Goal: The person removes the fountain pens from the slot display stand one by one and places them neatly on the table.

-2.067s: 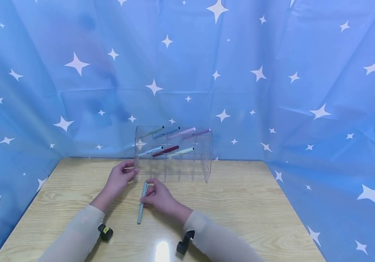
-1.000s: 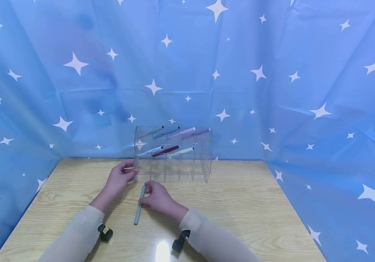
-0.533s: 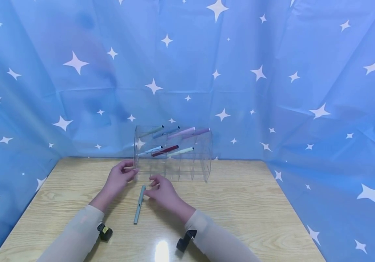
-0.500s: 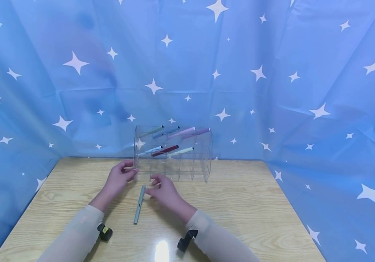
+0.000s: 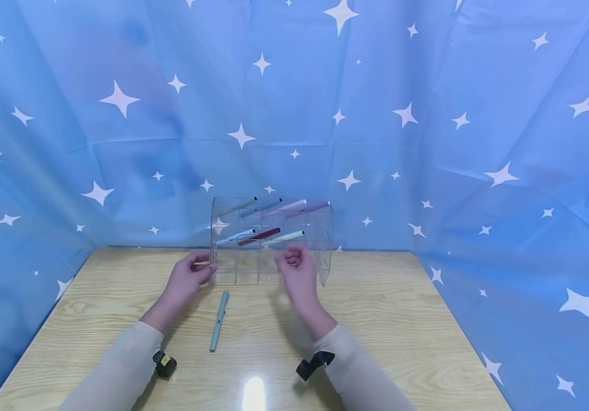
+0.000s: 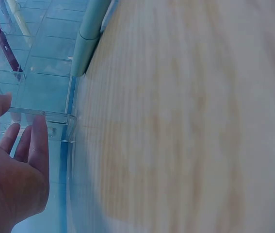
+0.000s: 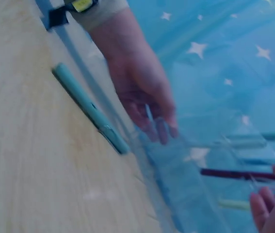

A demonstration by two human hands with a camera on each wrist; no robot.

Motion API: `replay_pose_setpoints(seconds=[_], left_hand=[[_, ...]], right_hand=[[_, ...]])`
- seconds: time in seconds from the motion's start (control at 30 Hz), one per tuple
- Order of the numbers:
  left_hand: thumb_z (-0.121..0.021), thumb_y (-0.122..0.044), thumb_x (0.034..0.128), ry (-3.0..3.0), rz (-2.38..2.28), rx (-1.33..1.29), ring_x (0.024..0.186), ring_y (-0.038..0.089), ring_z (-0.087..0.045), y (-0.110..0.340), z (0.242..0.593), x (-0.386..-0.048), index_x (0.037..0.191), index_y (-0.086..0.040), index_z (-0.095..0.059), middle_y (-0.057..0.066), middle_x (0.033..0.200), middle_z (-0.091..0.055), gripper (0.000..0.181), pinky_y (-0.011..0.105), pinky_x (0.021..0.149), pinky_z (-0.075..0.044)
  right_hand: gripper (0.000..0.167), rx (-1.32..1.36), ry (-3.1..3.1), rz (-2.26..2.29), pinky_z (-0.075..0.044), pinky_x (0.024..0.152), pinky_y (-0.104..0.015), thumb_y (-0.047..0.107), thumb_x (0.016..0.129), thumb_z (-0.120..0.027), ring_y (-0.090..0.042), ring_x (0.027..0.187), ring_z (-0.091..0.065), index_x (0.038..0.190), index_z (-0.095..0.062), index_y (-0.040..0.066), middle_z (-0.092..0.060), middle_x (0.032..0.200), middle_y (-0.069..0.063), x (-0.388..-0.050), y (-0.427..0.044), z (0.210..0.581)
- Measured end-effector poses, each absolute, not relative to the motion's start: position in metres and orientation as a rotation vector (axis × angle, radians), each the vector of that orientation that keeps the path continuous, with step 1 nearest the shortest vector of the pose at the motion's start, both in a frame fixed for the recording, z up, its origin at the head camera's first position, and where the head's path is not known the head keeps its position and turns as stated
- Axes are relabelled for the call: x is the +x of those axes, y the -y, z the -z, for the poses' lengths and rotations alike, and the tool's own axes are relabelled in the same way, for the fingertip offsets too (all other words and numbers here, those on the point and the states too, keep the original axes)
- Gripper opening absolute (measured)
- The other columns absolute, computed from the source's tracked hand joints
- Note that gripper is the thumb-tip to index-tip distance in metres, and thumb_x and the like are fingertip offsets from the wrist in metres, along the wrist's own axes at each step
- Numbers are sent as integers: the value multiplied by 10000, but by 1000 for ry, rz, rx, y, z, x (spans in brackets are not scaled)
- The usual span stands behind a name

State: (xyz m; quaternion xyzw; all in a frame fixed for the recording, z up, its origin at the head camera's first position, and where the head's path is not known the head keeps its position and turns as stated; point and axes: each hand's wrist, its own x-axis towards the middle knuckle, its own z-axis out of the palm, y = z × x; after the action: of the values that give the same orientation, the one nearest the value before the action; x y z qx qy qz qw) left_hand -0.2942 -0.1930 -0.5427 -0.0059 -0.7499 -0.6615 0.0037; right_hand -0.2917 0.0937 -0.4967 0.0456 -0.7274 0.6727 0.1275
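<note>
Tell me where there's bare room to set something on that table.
The wooden table is bare from the right hand to the right edge; another patch lies left of the left hand. It's crowded at the clear pen rack, with both hands there and a teal pen in front.

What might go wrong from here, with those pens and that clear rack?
The right hand is close to the pale green pen, so it might bump that pen out of place. The clear rack has the left hand at one end only, so a push elsewhere could perhaps shift it. The teal pen lies loose on the table; a sleeve might knock it.
</note>
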Motion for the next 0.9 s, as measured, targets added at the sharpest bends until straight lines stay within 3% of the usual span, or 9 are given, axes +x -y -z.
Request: replay_pose_setpoints(seconds=[0.13,0.37,0.57,0.73,0.9], left_hand=[[-725,-126,1090,2349,2074,-19,1224,223,-692,193,542,-294,1541,59,-540,306,1470,-619,522,390,1021,-642],[-726,-131,1090,2361,2052,-25,1214,223,-697,193,543,-293,1534,61,-548,299,1455,-611,516,398,1013,-646],[-730,-136,1088,2363,2051,-23,1197,206,-704,193,543,-294,1519,52,-567,285,1440,-622,497,385,1011,-645],[-712,-127,1096,2374,2051,-21,1239,270,-698,194,543,-295,1529,53,-554,290,1440,-633,495,380,1023,-639],[-706,-123,1099,2379,2043,-16,1237,270,-698,194,543,-295,1522,55,-557,289,1430,-641,483,376,1015,-642]], right_hand=[[343,69,1972,-1977,-632,786,-241,36,986,-815,-200,968,-614,1248,-594,58,-613,1137,-162,-301,-107,494],[442,63,1970,-1976,-627,809,-251,71,1008,-815,-203,992,-625,1342,-537,-6,-573,1290,-255,-311,-119,492],[552,77,2115,-1913,-677,862,-388,183,1014,-832,-226,993,-741,1468,-542,61,-603,1416,-143,-319,-123,488],[611,171,2196,-1930,-690,852,-367,124,1023,-810,-251,926,-787,1543,-518,-3,-600,1487,-188,-327,-123,484],[498,265,2202,-2007,-697,796,-345,42,1024,-784,-214,824,-786,1470,-579,-38,-656,1397,-271,-337,-123,484]])
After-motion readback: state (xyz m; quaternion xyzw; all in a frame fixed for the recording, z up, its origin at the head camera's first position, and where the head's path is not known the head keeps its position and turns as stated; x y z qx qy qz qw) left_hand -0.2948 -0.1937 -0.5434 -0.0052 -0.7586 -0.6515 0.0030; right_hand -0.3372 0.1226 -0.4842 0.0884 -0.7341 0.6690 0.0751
